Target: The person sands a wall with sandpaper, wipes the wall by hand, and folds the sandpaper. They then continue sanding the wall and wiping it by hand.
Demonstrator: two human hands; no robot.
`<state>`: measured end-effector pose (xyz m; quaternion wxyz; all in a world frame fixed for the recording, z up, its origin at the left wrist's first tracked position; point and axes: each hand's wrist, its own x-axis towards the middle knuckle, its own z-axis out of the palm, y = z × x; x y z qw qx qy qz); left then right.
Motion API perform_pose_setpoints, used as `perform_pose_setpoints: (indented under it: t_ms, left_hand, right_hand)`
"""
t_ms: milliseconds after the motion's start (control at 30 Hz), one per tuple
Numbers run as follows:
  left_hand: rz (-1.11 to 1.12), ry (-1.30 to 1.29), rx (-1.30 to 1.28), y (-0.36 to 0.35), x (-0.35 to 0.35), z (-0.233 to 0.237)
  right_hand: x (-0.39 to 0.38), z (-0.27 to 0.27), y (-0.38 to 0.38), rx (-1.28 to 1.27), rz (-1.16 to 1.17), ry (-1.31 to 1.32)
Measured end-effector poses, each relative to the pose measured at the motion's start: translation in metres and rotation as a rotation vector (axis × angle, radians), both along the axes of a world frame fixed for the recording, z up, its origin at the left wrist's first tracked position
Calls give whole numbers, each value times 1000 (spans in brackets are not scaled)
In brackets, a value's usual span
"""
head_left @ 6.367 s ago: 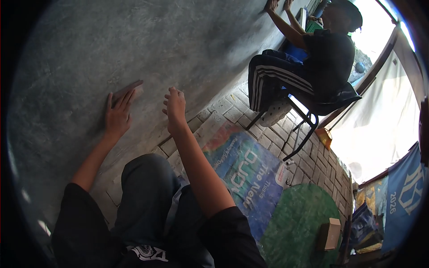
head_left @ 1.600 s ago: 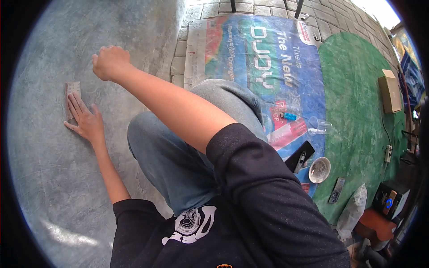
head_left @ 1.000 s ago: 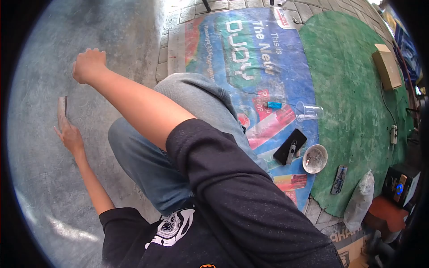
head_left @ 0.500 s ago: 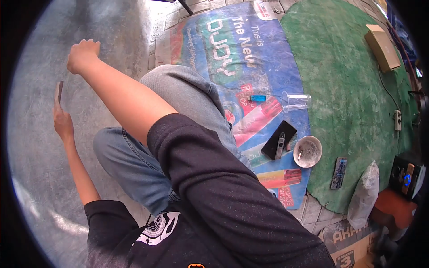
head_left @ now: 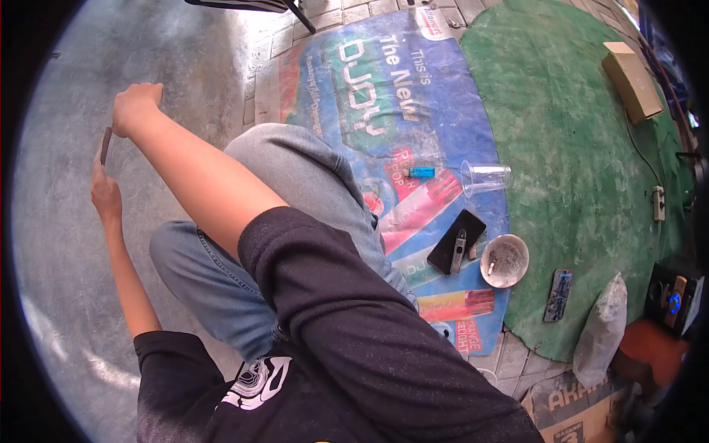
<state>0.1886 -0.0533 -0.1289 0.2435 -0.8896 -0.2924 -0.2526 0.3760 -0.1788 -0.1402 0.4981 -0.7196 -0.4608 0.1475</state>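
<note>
Over a scuffed grey surface (head_left: pixel 66 244) at the left, both my arms reach out. My left hand (head_left: pixel 108 196) is closed on a thin dark flat piece (head_left: pixel 107 146), seen nearly edge-on and pointing away from me. Just beyond its far end is my right hand (head_left: pixel 138 108), back of the hand up and fingers curled in. What those fingers hold, if anything, is hidden under the hand. My bent legs in jeans (head_left: pixel 288 159) lie below and to the right of my right forearm.
On a printed banner (head_left: pixel 325 81) to the right lie a blue lighter (head_left: pixel 422 173), a clear plastic cup (head_left: pixel 487 178), a black phone (head_left: pixel 447 247) and an ashtray bowl (head_left: pixel 515 278). A green mat (head_left: pixel 561 148) bears another phone (head_left: pixel 558 295), a cardboard box (head_left: pixel 633 81) and a whitish bag (head_left: pixel 600 325).
My right hand has moved slightly down toward the left hand. The flat piece has tilted a little and its tip is now close to the right hand. The view has shifted slightly.
</note>
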Motion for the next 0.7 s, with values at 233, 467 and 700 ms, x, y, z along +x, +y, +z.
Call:
perform_pose_setpoints:
  t_ms: [233,467,700]
  left_hand:
    - [-88,-8,-96,9,9,-16]
    - [-248,-443,-1073,-17,39,-28]
    - [-427,-648,-1553,-23,49,-29]
  right_hand:
    - [-7,-4,11,-109,82,-81]
    - [-9,-18,34,-50,-49,-132]
    - [6,-25,17,-43,1,-393]
